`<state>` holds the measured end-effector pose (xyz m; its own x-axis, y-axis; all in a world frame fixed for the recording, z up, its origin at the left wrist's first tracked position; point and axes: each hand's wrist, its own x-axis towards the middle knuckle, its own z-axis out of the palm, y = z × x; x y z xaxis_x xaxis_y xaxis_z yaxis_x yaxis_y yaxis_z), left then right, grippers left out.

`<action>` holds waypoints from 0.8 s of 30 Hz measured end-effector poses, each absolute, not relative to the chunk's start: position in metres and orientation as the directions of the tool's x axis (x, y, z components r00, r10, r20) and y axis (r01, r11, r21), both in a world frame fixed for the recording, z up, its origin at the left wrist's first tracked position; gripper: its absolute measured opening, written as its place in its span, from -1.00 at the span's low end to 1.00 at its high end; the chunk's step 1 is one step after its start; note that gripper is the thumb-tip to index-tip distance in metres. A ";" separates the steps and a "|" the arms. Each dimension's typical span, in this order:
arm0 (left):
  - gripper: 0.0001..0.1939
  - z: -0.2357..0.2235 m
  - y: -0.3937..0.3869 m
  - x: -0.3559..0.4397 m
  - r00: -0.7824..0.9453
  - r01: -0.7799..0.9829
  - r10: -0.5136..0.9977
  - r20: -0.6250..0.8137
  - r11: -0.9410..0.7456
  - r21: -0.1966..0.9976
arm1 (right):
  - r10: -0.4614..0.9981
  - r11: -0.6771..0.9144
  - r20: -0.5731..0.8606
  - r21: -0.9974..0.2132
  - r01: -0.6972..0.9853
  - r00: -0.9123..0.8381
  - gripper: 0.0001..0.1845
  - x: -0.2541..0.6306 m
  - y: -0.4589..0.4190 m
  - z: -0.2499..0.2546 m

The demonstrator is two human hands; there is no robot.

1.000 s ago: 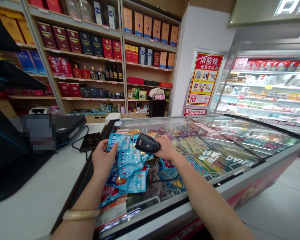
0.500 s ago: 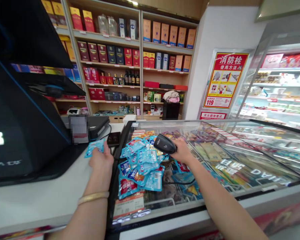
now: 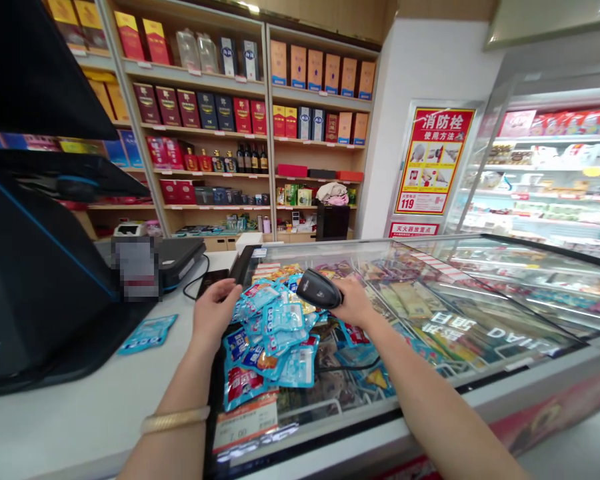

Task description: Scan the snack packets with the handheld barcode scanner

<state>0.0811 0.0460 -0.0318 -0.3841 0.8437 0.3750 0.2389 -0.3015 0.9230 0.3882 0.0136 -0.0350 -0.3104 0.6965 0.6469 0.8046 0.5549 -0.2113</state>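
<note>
My right hand (image 3: 353,302) is wrapped round the handle of a black barcode scanner (image 3: 319,289), its head above the far side of a heap of snack packets. The heap of small blue packets (image 3: 283,327), some with red or dark blue fronts, lies on the freezer's glass top. At the heap's left edge hovers my left hand (image 3: 214,313), thumb and fingers apart, with nothing visible in it; whether its fingertips touch a packet I cannot tell. A single blue packet (image 3: 149,333) lies flat on the white counter, left of that hand.
A black checkout terminal (image 3: 35,280) stands on the white counter (image 3: 105,407) at left. The glass-topped freezer (image 3: 480,373) stretches away to the right. The scanner's cable (image 3: 353,368) trails over the glass, beside a price sign (image 3: 245,423). Shelves of boxes (image 3: 207,110) line the back.
My left hand carried one blue packet from the heap to the counter, let go of it there and came back to the heap. The scanner stayed over the heap in my right hand.
</note>
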 end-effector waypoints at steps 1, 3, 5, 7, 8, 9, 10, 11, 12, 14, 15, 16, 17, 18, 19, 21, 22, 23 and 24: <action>-0.56 -0.032 0.044 0.085 -0.286 0.342 0.868 0.406 -0.303 0.890 | 0.698 0.548 0.648 -0.209 0.810 -0.306 -0.81 0.388 0.014 -0.035; -0.55 -0.035 0.044 0.091 -0.182 0.523 0.893 0.411 -0.266 0.810 | 0.701 0.538 0.648 -0.208 0.817 -0.297 -0.80 0.388 0.014 -0.035; -0.54 -0.041 0.047 0.093 -0.169 0.650 0.910 0.378 -0.185 0.737 | 0.705 0.533 0.646 -0.209 0.820 -0.294 -0.80 0.388 0.014 -0.035; -0.53 -0.046 0.050 0.093 -0.182 0.712 0.925 0.333 -0.110 0.694 | 0.707 0.531 0.644 -0.213 0.820 -0.291 -0.80 0.388 0.015 -0.036; -0.51 -0.048 0.051 0.093 -0.183 0.723 0.928 0.325 -0.097 0.684 | 0.708 0.532 0.644 -0.214 0.819 -0.291 -0.79 0.387 0.015 -0.036; -0.50 -0.048 0.052 0.092 -0.178 0.728 0.927 0.331 -0.102 0.678 | 0.707 0.533 0.644 -0.215 0.818 -0.291 -0.79 0.387 0.015 -0.036; -0.49 -0.048 0.051 0.092 -0.174 0.726 0.920 0.351 -0.120 0.677 | 0.706 0.536 0.644 -0.216 0.816 -0.293 -0.78 0.387 0.015 -0.035; -0.47 -0.046 0.050 0.093 -0.178 0.719 0.905 0.386 -0.148 0.679 | 0.705 0.539 0.645 -0.216 0.814 -0.296 -0.78 0.387 0.015 -0.035; -0.47 -0.044 0.048 0.094 -0.191 0.704 0.884 0.426 -0.178 0.687 | 0.703 0.543 0.645 -0.216 0.811 -0.299 -0.78 0.387 0.015 -0.035; -0.46 -0.037 0.042 0.097 -0.254 0.629 0.839 0.481 -0.234 0.741 | 0.701 0.548 0.646 -0.217 0.808 -0.302 -0.80 0.387 0.015 -0.035; -0.45 -0.034 0.039 0.099 -0.297 0.558 0.824 0.482 -0.260 0.788 | 0.702 0.548 0.644 -0.217 0.807 -0.303 -0.80 0.388 0.015 -0.034; -0.45 -0.031 0.037 0.102 -0.335 0.465 0.818 0.468 -0.289 0.837 | 0.704 0.548 0.642 -0.217 0.808 -0.305 -0.80 0.388 0.015 -0.034; -0.44 -0.028 0.035 0.104 -0.365 0.357 0.819 0.443 -0.316 0.879 | 0.705 0.547 0.640 -0.217 0.808 -0.306 -0.79 0.388 0.015 -0.035; -0.45 -0.026 0.033 0.107 -0.387 0.248 0.824 0.413 -0.338 0.908 | 0.707 0.546 0.638 -0.216 0.810 -0.306 -0.78 0.388 0.016 -0.035; -0.47 -0.024 0.032 0.109 -0.403 0.150 0.830 0.386 -0.356 0.922 | 0.707 0.543 0.637 -0.213 0.812 -0.306 -0.76 0.388 0.016 -0.035; -0.52 -0.022 0.031 0.112 -0.411 0.004 0.846 0.341 -0.372 0.928 | 0.706 0.540 0.638 -0.206 0.816 -0.306 -0.72 0.388 0.016 -0.035; -0.53 -0.022 0.031 0.113 -0.406 -0.048 0.855 0.323 -0.372 0.927 | 0.705 0.540 0.638 -0.201 0.817 -0.309 -0.70 0.387 0.016 -0.035; -0.53 -0.022 0.031 0.114 -0.398 -0.087 0.865 0.307 -0.369 0.925 | 0.703 0.542 0.638 -0.196 0.817 -0.314 -0.70 0.387 0.015 -0.035; -0.52 -0.022 0.031 0.115 -0.388 -0.115 0.873 0.295 -0.364 0.924 | 0.701 0.546 0.637 -0.190 0.816 -0.321 -0.71 0.386 0.015 -0.035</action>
